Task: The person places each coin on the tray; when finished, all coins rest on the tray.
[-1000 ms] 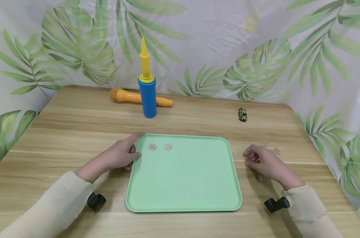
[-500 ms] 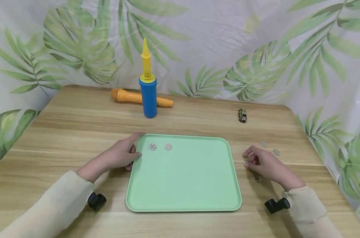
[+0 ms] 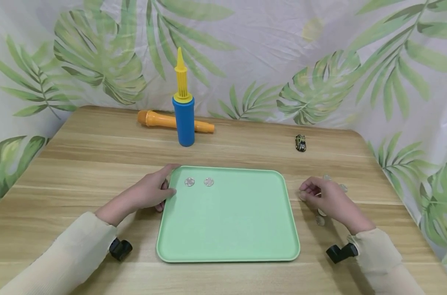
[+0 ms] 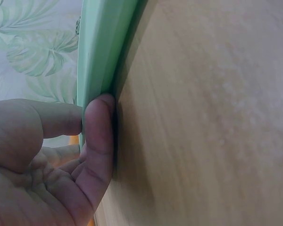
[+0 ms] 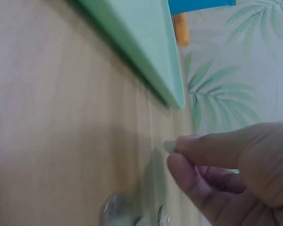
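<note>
A light green rectangular tray (image 3: 231,221) lies on the wooden table, two silver coins side by side in its far left corner: a left coin (image 3: 189,181) and a right coin (image 3: 208,182). My left hand (image 3: 151,189) grips the tray's left rim, thumb on the edge and fingers against the outer wall, as the left wrist view shows. To the right of the tray, my right hand (image 3: 327,198) pinches a coin (image 5: 170,146) between thumb and finger, raised off the table. Several more coins lie around and under that hand, one coin (image 3: 320,221) near its wrist.
A blue and yellow balloon pump (image 3: 185,123) stands upright behind the tray. An orange toy microphone (image 3: 158,119) lies behind the pump. Toward the back right sits a small toy car (image 3: 300,143). A leaf-print cloth (image 3: 253,61) hangs behind the table.
My right hand has lifted slightly and shifted a little left with the pinched coin, uncovering another coin beneath it. My left hand and the tray have stayed put.
</note>
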`<state>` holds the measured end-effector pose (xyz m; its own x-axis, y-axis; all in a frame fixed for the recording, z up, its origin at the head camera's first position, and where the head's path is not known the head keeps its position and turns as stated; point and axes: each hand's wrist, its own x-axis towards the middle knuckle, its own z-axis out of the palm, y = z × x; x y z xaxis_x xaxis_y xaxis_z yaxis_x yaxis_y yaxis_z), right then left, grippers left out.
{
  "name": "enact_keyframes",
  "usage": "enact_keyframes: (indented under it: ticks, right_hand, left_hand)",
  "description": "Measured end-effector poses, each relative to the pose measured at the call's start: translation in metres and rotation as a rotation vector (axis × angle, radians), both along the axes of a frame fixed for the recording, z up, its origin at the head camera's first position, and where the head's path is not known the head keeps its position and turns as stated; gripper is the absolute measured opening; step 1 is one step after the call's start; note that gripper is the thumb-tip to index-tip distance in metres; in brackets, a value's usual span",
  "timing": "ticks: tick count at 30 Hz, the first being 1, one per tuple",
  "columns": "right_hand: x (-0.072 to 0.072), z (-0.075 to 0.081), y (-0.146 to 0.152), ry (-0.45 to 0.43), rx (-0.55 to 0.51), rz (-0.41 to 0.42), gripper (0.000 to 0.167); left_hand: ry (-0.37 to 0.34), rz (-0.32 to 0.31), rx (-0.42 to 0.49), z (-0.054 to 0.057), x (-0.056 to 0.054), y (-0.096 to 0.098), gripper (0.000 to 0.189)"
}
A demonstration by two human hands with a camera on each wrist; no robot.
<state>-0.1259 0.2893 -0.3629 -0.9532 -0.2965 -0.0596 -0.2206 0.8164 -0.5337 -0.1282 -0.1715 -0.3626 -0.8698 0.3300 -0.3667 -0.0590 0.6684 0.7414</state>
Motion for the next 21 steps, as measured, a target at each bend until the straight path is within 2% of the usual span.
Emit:
enact_keyframes:
  ticks: [4, 8, 13, 21]
  right_hand:
    - [-0.007, 0.003, -0.012, 0.027, -0.041, 0.005, 0.012]
    - [-0.014, 0.004, -0.032, -0.033, -0.127, 0.019, 0.016]
    - [-0.028, -0.004, -0.06, -0.12, -0.231, 0.059, 0.017]
    - [-0.047, -0.01, -0.114, -0.198, -0.277, 0.119, 0.015]
  left_hand:
    - [0.002, 0.002, 0.005, 0.0, 0.0, 0.0, 0.073]
    - [0.003, 0.002, 0.009, -0.001, 0.0, 0.0, 0.073]
    - [-0.001, -0.001, 0.01, 0.0, -0.001, 0.0, 0.073]
    - [0.016, -0.009, 0.019, 0.0, -0.001, -0.001, 0.073]
